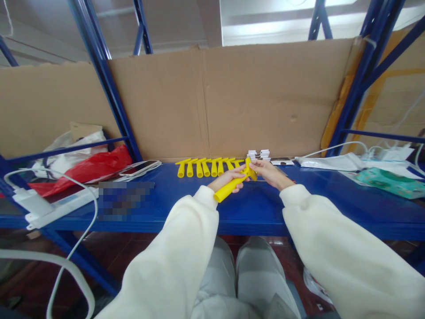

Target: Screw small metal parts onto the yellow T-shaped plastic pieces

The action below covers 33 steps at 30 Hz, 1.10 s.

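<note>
A yellow T-shaped tool with a hollow tubular handle is held up over the blue shelf top, its open round end pointing toward me and to the left. My left hand is closed around the handle. At the tool's wider head my right hand pinches with thumb and fingers; whether it holds a further small piece I cannot tell. Behind my left hand, several matching yellow tools lie side by side in a row along the cardboard. A small stack of white pieces stands just behind my right hand.
A cardboard panel closes off the back between blue posts. Left are a phone-like slab, a red bag and a white power strip with cables. A white packet and a green packet lie right.
</note>
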Each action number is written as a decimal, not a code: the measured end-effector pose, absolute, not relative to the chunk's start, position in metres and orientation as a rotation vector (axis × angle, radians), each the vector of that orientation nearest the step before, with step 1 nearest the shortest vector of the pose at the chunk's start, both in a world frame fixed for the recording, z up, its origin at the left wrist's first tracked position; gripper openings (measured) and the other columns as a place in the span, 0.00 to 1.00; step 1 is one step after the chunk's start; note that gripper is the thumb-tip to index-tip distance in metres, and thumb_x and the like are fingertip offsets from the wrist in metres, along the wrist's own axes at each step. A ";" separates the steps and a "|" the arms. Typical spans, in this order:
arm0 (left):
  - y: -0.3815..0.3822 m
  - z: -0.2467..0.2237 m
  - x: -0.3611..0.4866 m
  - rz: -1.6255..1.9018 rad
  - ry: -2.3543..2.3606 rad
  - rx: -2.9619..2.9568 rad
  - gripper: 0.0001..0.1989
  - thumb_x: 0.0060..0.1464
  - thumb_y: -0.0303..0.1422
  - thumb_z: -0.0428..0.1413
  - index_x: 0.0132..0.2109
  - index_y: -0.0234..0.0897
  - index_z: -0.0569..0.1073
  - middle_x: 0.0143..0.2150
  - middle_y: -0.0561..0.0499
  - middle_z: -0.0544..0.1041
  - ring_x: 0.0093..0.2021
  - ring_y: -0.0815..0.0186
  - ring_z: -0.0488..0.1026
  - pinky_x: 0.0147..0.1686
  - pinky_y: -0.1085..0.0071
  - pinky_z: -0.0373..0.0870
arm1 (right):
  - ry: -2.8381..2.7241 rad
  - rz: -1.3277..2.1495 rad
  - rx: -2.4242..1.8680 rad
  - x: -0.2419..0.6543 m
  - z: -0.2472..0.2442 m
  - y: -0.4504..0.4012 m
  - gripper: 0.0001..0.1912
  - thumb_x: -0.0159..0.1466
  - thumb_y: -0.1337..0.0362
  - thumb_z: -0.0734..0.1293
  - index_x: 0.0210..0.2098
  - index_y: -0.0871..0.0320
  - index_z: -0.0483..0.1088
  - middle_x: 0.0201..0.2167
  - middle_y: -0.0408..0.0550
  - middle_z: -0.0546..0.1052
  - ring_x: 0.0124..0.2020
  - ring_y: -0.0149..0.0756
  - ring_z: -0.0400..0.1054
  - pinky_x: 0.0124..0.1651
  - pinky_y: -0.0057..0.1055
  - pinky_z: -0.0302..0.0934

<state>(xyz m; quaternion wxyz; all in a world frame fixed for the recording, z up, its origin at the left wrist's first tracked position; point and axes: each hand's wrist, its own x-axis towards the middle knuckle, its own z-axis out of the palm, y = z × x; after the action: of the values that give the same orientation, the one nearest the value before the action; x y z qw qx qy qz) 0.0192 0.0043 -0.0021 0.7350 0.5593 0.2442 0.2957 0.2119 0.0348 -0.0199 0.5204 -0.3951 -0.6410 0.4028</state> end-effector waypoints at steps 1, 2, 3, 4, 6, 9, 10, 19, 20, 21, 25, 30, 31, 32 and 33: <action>0.004 -0.002 0.019 0.644 0.525 1.238 0.39 0.58 0.23 0.53 0.72 0.44 0.49 0.32 0.52 0.74 0.16 0.75 0.66 0.13 0.81 0.57 | -1.554 1.008 -0.930 0.213 -0.019 0.034 0.29 0.41 0.40 0.76 0.30 0.56 0.70 0.30 0.44 0.76 0.32 0.34 0.68 0.34 0.30 0.61; 0.003 -0.002 0.019 0.640 0.515 1.247 0.39 0.58 0.23 0.53 0.72 0.44 0.49 0.32 0.52 0.74 0.16 0.75 0.66 0.13 0.81 0.57 | -1.566 1.035 -0.910 0.214 -0.018 0.032 0.29 0.41 0.40 0.76 0.29 0.56 0.69 0.29 0.44 0.76 0.31 0.34 0.68 0.34 0.30 0.62; 0.002 -0.002 0.019 0.638 0.507 1.254 0.39 0.58 0.23 0.53 0.72 0.44 0.49 0.32 0.52 0.74 0.16 0.75 0.66 0.13 0.81 0.57 | -1.569 1.048 -0.891 0.215 -0.018 0.032 0.28 0.41 0.41 0.76 0.28 0.56 0.69 0.28 0.43 0.76 0.31 0.33 0.68 0.35 0.30 0.62; 0.001 -0.002 0.019 0.640 0.501 1.260 0.39 0.58 0.22 0.52 0.72 0.43 0.49 0.32 0.53 0.74 0.16 0.75 0.66 0.13 0.81 0.57 | -1.567 1.051 -0.875 0.215 -0.017 0.031 0.28 0.41 0.41 0.77 0.27 0.56 0.68 0.27 0.43 0.76 0.30 0.33 0.68 0.35 0.30 0.62; -0.001 -0.001 0.020 0.649 0.494 1.269 0.38 0.58 0.22 0.51 0.72 0.42 0.48 0.32 0.52 0.74 0.16 0.75 0.65 0.12 0.80 0.57 | -1.564 1.042 -0.851 0.216 -0.016 0.031 0.29 0.40 0.41 0.77 0.27 0.56 0.67 0.27 0.42 0.75 0.30 0.32 0.68 0.35 0.30 0.63; -0.002 0.000 0.020 0.658 0.486 1.279 0.38 0.58 0.22 0.51 0.72 0.42 0.49 0.32 0.52 0.74 0.16 0.75 0.65 0.13 0.80 0.57 | -1.567 1.018 -0.847 0.216 -0.017 0.033 0.28 0.41 0.41 0.77 0.27 0.56 0.68 0.27 0.42 0.75 0.30 0.32 0.68 0.35 0.30 0.63; -0.003 0.000 0.020 0.663 0.485 1.282 0.38 0.58 0.22 0.51 0.72 0.43 0.49 0.32 0.52 0.74 0.16 0.75 0.65 0.13 0.80 0.57 | -1.567 1.008 -0.855 0.216 -0.018 0.034 0.28 0.42 0.40 0.76 0.26 0.56 0.68 0.27 0.42 0.75 0.30 0.32 0.68 0.35 0.30 0.62; -0.005 0.002 0.022 0.730 0.507 1.282 0.38 0.56 0.22 0.51 0.72 0.41 0.50 0.33 0.52 0.74 0.15 0.74 0.65 0.12 0.78 0.58 | -1.623 0.948 -0.921 0.209 -0.026 0.038 0.30 0.49 0.33 0.68 0.31 0.55 0.72 0.31 0.47 0.78 0.35 0.37 0.70 0.37 0.31 0.64; -0.006 0.003 0.022 0.732 0.511 1.282 0.38 0.56 0.22 0.51 0.72 0.41 0.50 0.33 0.52 0.75 0.15 0.74 0.65 0.12 0.78 0.59 | -1.633 0.931 -0.945 0.209 -0.026 0.038 0.31 0.50 0.32 0.67 0.31 0.55 0.72 0.31 0.47 0.78 0.34 0.37 0.70 0.36 0.31 0.63; -0.006 0.003 0.022 0.732 0.515 1.281 0.38 0.56 0.22 0.51 0.72 0.41 0.50 0.33 0.51 0.75 0.15 0.74 0.65 0.13 0.78 0.58 | -1.644 0.911 -0.969 0.208 -0.025 0.037 0.32 0.50 0.32 0.66 0.31 0.55 0.72 0.30 0.47 0.77 0.33 0.37 0.69 0.35 0.30 0.63; -0.007 0.004 0.022 0.742 0.524 1.268 0.39 0.56 0.22 0.51 0.72 0.41 0.49 0.33 0.52 0.75 0.15 0.73 0.65 0.13 0.78 0.58 | -1.681 0.812 -1.020 0.208 -0.024 0.035 0.34 0.50 0.29 0.64 0.31 0.55 0.71 0.29 0.46 0.76 0.31 0.35 0.67 0.32 0.29 0.60; -0.008 0.007 0.023 0.792 0.556 1.230 0.39 0.56 0.21 0.49 0.72 0.40 0.48 0.32 0.51 0.75 0.15 0.73 0.65 0.12 0.78 0.58 | -1.614 0.710 -1.051 0.210 -0.026 0.042 0.32 0.51 0.31 0.65 0.32 0.55 0.67 0.30 0.46 0.75 0.31 0.34 0.67 0.34 0.30 0.61; -0.008 0.008 0.023 0.812 0.572 1.216 0.38 0.57 0.21 0.49 0.72 0.41 0.48 0.31 0.52 0.75 0.15 0.73 0.65 0.12 0.78 0.58 | -1.590 0.678 -1.074 0.211 -0.026 0.045 0.30 0.52 0.33 0.65 0.32 0.55 0.67 0.30 0.46 0.75 0.32 0.35 0.67 0.35 0.30 0.62; -0.007 0.008 0.023 0.842 0.591 1.197 0.38 0.57 0.21 0.48 0.72 0.41 0.48 0.31 0.52 0.75 0.15 0.73 0.65 0.12 0.78 0.58 | -1.573 0.640 -1.098 0.213 -0.026 0.048 0.28 0.53 0.35 0.67 0.32 0.55 0.66 0.31 0.46 0.75 0.33 0.35 0.68 0.36 0.31 0.62; -0.007 0.009 0.022 0.882 0.613 1.172 0.38 0.58 0.21 0.47 0.72 0.42 0.47 0.31 0.52 0.75 0.15 0.73 0.65 0.12 0.78 0.58 | -1.568 0.596 -1.124 0.216 -0.025 0.050 0.25 0.54 0.39 0.68 0.32 0.55 0.66 0.31 0.47 0.75 0.34 0.35 0.68 0.38 0.32 0.63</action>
<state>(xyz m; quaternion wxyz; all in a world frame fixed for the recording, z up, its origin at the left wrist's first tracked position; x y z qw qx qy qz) 0.0224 -0.0068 0.0089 0.7004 0.5264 0.2750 0.3958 0.2160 0.0496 -0.0253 0.5324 -0.4712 -0.6573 0.2499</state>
